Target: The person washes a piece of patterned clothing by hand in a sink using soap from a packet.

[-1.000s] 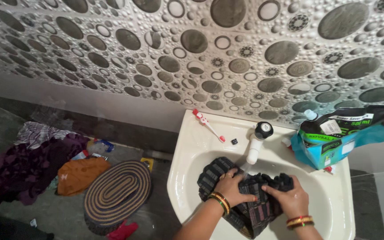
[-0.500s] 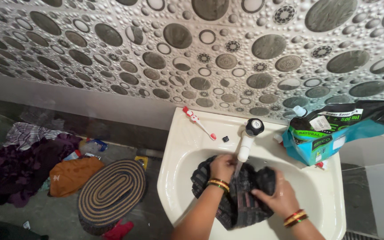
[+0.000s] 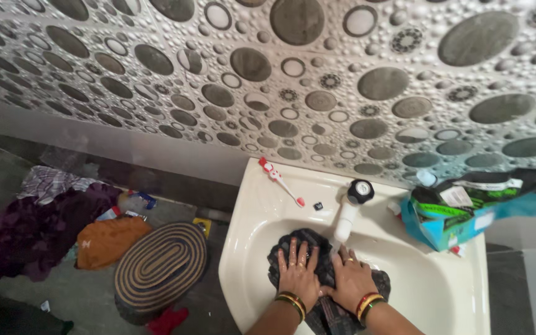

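We press a dark striped cloth (image 3: 324, 291) into the bowl of a cream washbasin (image 3: 249, 205), both hands side by side and touching, palms flat and fingers spread, holding nothing but bearing down on the wet fabric. The left hand (image 3: 297, 273) covers the cloth's left half; the right hand (image 3: 350, 282) lies just beside it under the white tap (image 3: 347, 217) with its black knob. Bangles ring both wrists. The cloth sits bunched low in the bowl, its edges spilling out past our hands.

We judge this to be the kneading stage of a hand wash: the fabric is being squeezed flat against the basin. The next move would call for gathering the cloth, turning it and pressing again under the spout, with a firm grip since soaked fabric is heavy and slippery.

Beyond the hands, a red-and-white toothbrush (image 3: 278, 180) lies on the basin's back ledge, and a blue-and-green refill pouch (image 3: 466, 208) leans at the right corner. Further left, on the floor, lie an oval braided mat (image 3: 159, 263), an orange cloth (image 3: 103, 241) and a pile of dark clothes (image 3: 32, 229) below the circle-patterned tiled wall (image 3: 317, 68).
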